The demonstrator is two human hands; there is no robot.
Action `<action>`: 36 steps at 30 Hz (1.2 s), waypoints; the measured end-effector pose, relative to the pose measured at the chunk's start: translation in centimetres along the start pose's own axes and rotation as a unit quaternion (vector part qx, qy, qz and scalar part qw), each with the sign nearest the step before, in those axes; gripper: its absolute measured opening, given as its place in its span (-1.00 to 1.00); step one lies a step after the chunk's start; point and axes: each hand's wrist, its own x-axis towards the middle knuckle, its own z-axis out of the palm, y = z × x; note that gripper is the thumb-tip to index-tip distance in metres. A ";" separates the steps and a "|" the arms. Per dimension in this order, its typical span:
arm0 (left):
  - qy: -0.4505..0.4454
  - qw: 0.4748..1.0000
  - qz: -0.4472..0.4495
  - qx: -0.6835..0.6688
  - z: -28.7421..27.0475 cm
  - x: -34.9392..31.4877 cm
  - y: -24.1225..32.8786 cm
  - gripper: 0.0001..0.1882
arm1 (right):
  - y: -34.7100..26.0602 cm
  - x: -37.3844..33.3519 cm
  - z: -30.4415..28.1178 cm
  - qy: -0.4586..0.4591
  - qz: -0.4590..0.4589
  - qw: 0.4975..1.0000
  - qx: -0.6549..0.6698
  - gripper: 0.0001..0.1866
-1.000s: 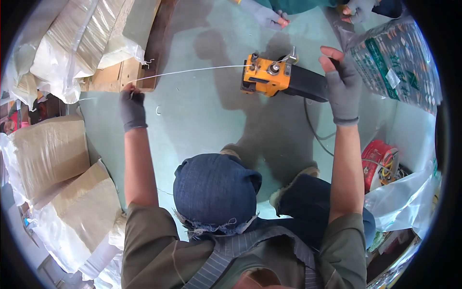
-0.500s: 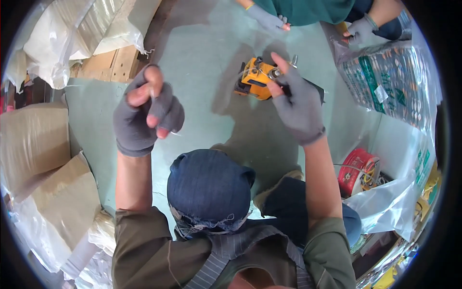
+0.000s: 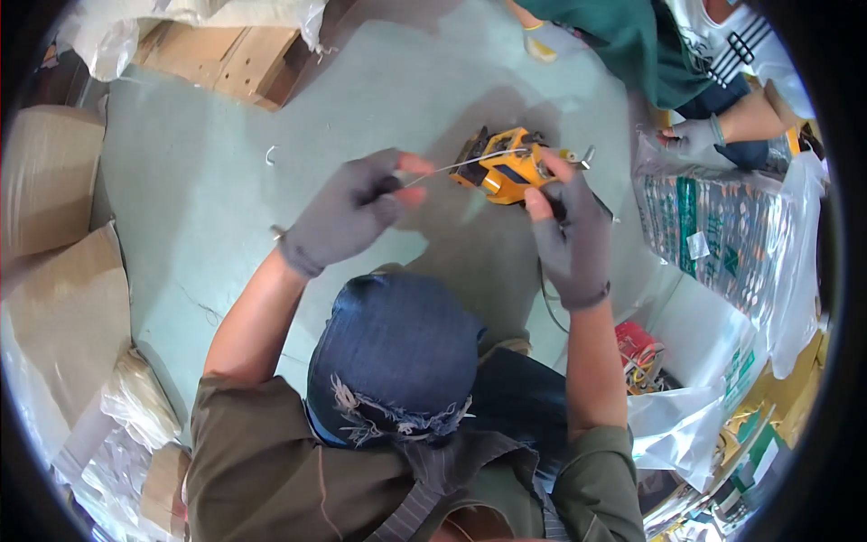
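Observation:
My left hand, in a grey fingerless glove, pinches the end of a thin pale strand. This strand runs rightward across a yellow-and-black hand-held tool. My right hand, gloved the same way, is closed around the tool's right end, thumb and forefinger on the near side; its other fingers are hidden. A metal lever sticks out beside that hand. The tool is in front of me over the greenish floor; whether it touches the floor I cannot tell.
A wooden pallet and cartons stand on the left. To the right is a film-wrapped patterned stack, with a red reel nearer me. Another person's gloved hand is by the stack. A small white scrap lies on the floor.
My left hand has moved right, drawing near the tool with the strand. My right hand has closed on the tool, which has come slightly nearer. The other person has shifted.

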 end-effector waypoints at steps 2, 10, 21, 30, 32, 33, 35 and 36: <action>-0.019 0.997 -0.022 -0.065 1.4 1.1 -0.5 -0.63 | -1.1 -0.9 1.6 -0.026 0.059 0.994 0.087 -0.54; -0.125 0.962 -0.063 -0.235 2.0 4.1 -2.0 -0.43 | -1.7 -0.5 4.5 -0.121 0.209 0.878 0.413 -0.62; -0.115 0.972 -0.098 -0.182 3.5 3.2 -2.2 -0.58 | -1.3 -2.8 6.4 0.014 0.228 0.898 0.375 -0.91; -0.071 0.990 0.063 -0.108 4.1 4.5 -4.5 -0.78 | 1.2 -2.7 6.0 0.062 0.202 0.923 0.323 -0.93; -0.025 0.994 0.077 -0.072 3.7 4.7 -4.9 -0.82 | 3.0 -2.7 5.4 0.108 0.087 0.946 0.294 -0.92; 0.014 0.995 0.092 -0.035 3.4 4.8 -5.0 -0.87 | 4.3 -2.7 4.2 0.183 0.095 0.936 0.285 -0.91; 0.059 0.986 0.104 0.113 1.6 4.9 -4.8 -0.90 | 7.9 -2.7 0.6 0.316 0.091 0.917 0.226 -0.87; 0.095 0.954 0.116 0.261 0.6 5.1 -4.9 -0.93 | 9.9 -3.1 -1.2 0.377 0.079 0.907 0.171 -0.85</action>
